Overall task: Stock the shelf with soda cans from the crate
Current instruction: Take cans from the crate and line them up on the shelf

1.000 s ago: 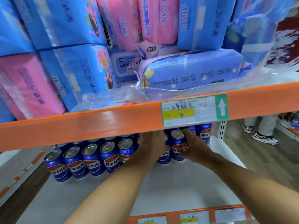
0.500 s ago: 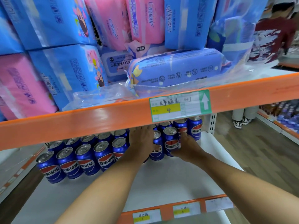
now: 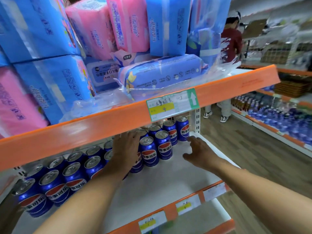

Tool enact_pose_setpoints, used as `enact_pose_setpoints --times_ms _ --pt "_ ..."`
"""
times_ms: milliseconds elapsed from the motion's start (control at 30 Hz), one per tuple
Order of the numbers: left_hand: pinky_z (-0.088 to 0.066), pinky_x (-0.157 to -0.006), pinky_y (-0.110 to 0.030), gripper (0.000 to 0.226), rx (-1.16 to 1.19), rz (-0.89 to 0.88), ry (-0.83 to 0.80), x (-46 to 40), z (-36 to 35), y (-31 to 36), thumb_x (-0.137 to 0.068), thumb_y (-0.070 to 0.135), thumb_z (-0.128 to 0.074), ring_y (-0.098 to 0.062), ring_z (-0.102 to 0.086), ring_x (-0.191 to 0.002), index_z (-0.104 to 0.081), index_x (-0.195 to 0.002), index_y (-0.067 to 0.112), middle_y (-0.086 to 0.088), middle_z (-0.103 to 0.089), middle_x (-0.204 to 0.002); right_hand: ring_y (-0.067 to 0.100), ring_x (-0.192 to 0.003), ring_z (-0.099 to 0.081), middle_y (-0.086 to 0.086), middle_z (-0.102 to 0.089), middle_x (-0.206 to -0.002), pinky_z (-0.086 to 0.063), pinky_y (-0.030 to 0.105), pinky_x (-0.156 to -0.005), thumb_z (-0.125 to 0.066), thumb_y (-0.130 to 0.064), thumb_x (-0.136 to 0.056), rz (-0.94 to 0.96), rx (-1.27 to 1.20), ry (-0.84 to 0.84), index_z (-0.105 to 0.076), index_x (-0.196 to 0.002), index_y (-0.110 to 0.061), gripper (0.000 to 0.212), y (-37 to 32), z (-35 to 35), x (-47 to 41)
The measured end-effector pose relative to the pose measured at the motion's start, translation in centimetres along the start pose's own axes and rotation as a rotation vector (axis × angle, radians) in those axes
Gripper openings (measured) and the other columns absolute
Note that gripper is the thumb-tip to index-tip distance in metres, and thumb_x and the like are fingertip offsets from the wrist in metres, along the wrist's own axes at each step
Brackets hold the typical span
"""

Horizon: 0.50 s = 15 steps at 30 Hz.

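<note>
White shelf (image 3: 168, 181) holds blue cans (image 3: 76, 176) in rows along its back edge. My left hand (image 3: 126, 149) lies flat against the cans, fingers straight. My right hand (image 3: 199, 152) hangs loose near the right edge, touching nothing.

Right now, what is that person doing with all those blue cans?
A person is stocking soda cans on the white lower shelf. The left hand rests against the cans in the middle of the row, fingers laid over them. The right hand is open beside the cans, touching none. Blue and pink tissue packs sit on the orange-edged shelf above.
</note>
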<state>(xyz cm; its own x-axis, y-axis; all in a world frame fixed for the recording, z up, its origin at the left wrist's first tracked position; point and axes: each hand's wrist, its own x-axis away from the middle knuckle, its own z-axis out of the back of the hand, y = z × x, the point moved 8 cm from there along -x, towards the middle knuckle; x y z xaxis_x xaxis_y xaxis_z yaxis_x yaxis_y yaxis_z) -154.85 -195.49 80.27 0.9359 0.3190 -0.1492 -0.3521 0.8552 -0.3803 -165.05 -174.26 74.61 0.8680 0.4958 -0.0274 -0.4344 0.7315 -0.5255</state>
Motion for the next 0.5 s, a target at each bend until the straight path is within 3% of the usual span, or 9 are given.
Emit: enact_pose_setpoints --times_ms 100,167,233,300,367,500 --pt "-0.035 -0.110 -0.042 0.097 0.084 -0.064 0.033 0.1 0.9 0.5 -0.075 0.059 -0.077 -0.027 -0.043 -0.136 -0.031 -0.151 0.021 -0.003 -0.045 -0.149 0.021 -0.123 -0.052 0.007 -0.050 -0.137 -0.044 0.026 -0.094 -0.067 -0.031 -0.088 -0.066 0.016 0.037 -0.036 -0.146 -0.016 0.068 0.5 0.9 2.0" --pt "-0.038 -0.106 -0.039 0.075 0.135 -0.148 0.144 0.3 2.7 2.0 -0.084 0.048 -0.073 -0.025 -0.049 -0.130 -0.040 -0.145 0.021 -0.002 -0.053 -0.141 0.022 -0.120 -0.054 0.008 -0.052 -0.135 -0.046 0.028 -0.094 -0.068 -0.031 -0.086 -0.112 0.015 0.052 -0.039 -0.145 -0.013 0.067 0.9 1.3 3.6" --pt "-0.043 -0.094 -0.038 0.036 0.219 -0.249 0.243 0.5 4.8 4.3 -0.093 0.023 -0.063 -0.026 -0.060 -0.113 -0.055 -0.128 0.020 -0.004 -0.067 -0.121 0.023 -0.119 -0.056 0.010 -0.054 -0.134 -0.046 0.028 -0.094 -0.068 -0.030 -0.084 -0.157 0.022 0.059 -0.042 -0.144 -0.012 0.068 1.7 1.7 5.4" --pt "-0.047 -0.081 -0.036 0.018 0.300 -0.331 0.221 1.0 6.1 7.2 -0.095 0.013 -0.053 -0.030 -0.064 -0.099 -0.061 -0.111 0.018 -0.007 -0.069 -0.105 0.024 -0.122 -0.056 0.011 -0.055 -0.136 -0.046 0.028 -0.095 -0.068 -0.028 -0.084 -0.202 0.034 0.061 -0.044 -0.143 -0.012 0.066 2.8 2.3 7.4" --pt "-0.044 -0.077 -0.032 0.023 0.317 -0.403 0.126 1.8 6.5 10.6 -0.095 0.010 -0.051 -0.032 -0.062 -0.105 -0.061 -0.113 0.020 -0.008 -0.066 -0.111 0.023 -0.124 -0.055 0.010 -0.056 -0.137 -0.047 0.029 -0.095 -0.068 -0.027 -0.084 -0.230 0.061 0.056 -0.048 -0.142 -0.010 0.063 3.8 3.2 9.5" --pt "-0.050 -0.096 -0.038 0.049 0.364 -0.623 0.000 4.6 7.6 18.9 -0.089 0.005 -0.051 -0.033 -0.056 -0.123 -0.058 -0.131 0.029 -0.005 -0.061 -0.133 0.024 -0.113 -0.061 0.008 -0.063 -0.127 -0.052 0.030 -0.089 -0.067 -0.032 -0.083 -0.338 0.124 -0.003 -0.057 -0.133 -0.011 0.055 7.2 4.6 14.8"
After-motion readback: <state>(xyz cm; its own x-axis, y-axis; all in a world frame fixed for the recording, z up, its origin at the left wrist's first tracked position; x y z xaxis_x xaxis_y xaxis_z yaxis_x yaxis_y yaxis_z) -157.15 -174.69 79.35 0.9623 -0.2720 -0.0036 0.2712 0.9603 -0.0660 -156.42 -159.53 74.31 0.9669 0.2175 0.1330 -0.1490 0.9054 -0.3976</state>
